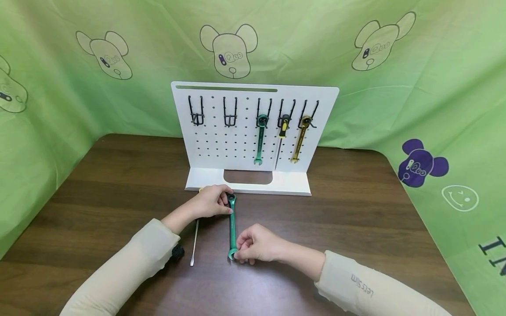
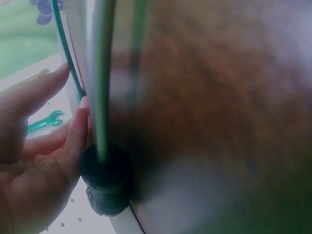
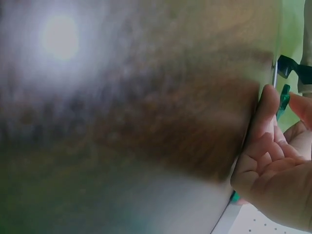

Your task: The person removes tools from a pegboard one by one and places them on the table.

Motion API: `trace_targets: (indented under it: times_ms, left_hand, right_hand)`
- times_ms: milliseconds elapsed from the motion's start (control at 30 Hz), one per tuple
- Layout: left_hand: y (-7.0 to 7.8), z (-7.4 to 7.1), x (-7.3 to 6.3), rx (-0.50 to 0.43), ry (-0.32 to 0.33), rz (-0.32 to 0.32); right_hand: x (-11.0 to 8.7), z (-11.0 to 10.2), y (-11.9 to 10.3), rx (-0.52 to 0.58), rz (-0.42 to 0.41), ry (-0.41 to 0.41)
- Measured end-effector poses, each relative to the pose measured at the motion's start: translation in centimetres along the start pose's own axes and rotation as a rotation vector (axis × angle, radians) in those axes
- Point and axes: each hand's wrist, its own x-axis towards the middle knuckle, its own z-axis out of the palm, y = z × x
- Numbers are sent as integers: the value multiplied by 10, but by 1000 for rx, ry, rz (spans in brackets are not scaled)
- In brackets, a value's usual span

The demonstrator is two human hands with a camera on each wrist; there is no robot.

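Note:
A green combination wrench [image 1: 232, 224] lies lengthwise on the table, ring end toward the board. My left hand [image 1: 211, 202] pinches it near the ring, thumb on one side and fingers on the other. At the open-jawed end, my right hand [image 1: 262, 243] holds the wrench between thumb and fingers; the right wrist view shows that green end [image 3: 284, 100] between them. Under my left wrist lies a screwdriver [image 1: 195, 245]; the hand hides most of its handle in the head view. The left wrist view shows its dark handle [image 2: 106, 178] close beside my fingers.
Behind the hands stands a white pegboard [image 1: 221, 149] with black hooks. On it hang another green wrench [image 1: 259, 140], a yellow-and-black screwdriver [image 1: 283, 127] and a gold wrench [image 1: 301, 138]. Two hook pairs at its left hold no tool. A green curtain [image 1: 158, 57] surrounds the brown table [image 1: 356, 210].

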Motion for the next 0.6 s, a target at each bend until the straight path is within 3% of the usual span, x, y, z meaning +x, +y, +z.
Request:
trace_targets:
  times_ms: [300,600]
  left_hand:
    - [-1,4,1,34,22,0]
    - [0,2,2,50,17,9]
  right_hand:
    - [1,-1,-4,-114,-9,7]
    - [-1,-8,-2,-112,-19,4]
